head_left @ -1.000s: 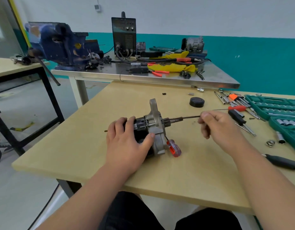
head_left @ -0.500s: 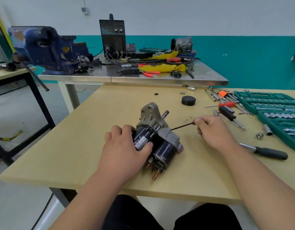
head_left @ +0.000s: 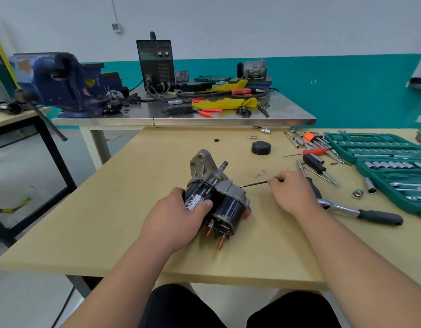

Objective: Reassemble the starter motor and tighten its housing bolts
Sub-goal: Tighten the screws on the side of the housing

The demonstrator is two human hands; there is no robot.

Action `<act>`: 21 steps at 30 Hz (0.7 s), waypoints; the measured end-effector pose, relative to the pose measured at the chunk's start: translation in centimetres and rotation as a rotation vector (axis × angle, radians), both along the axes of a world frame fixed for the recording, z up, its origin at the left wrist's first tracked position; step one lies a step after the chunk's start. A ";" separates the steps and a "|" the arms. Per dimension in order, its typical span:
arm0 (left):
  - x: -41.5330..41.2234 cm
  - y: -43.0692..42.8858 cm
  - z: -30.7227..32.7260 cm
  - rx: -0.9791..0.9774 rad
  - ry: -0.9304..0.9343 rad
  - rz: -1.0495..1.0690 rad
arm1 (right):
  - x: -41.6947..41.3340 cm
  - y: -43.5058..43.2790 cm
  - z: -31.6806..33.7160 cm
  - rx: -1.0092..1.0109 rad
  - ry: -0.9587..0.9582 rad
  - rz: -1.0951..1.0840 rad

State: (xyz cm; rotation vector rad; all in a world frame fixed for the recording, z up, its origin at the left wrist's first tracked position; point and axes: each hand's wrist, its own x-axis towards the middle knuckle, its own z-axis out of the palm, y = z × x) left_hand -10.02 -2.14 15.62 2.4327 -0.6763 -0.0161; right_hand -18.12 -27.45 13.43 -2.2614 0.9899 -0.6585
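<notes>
The starter motor [head_left: 225, 192] lies on the wooden table [head_left: 138, 209], its grey aluminium nose and shaft pointing away, its black solenoid and copper terminals toward me. My left hand [head_left: 176, 216] grips the black motor body from the left, thumb on the label. My right hand [head_left: 293, 191] pinches the end of a long thin housing bolt [head_left: 253, 185], whose other end meets the grey housing on the motor's right side.
A ratchet wrench [head_left: 360, 213] lies just right of my right hand. Green socket cases [head_left: 391, 162], screwdrivers [head_left: 316, 159], loose sockets and a nut crowd the right side. A black round cap [head_left: 261, 147] sits behind the motor. A steel bench [head_left: 287, 119] with vise and welder stands beyond.
The motor has been turned from lying sideways so its terminals face me. My right hand stayed on the long bolt, now at the motor's right side.
</notes>
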 end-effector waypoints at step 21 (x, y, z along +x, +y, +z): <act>-2.7 -0.8 -2.6 -0.419 -0.178 -0.001 | -2.1 5.8 2.5 0.128 -0.129 0.367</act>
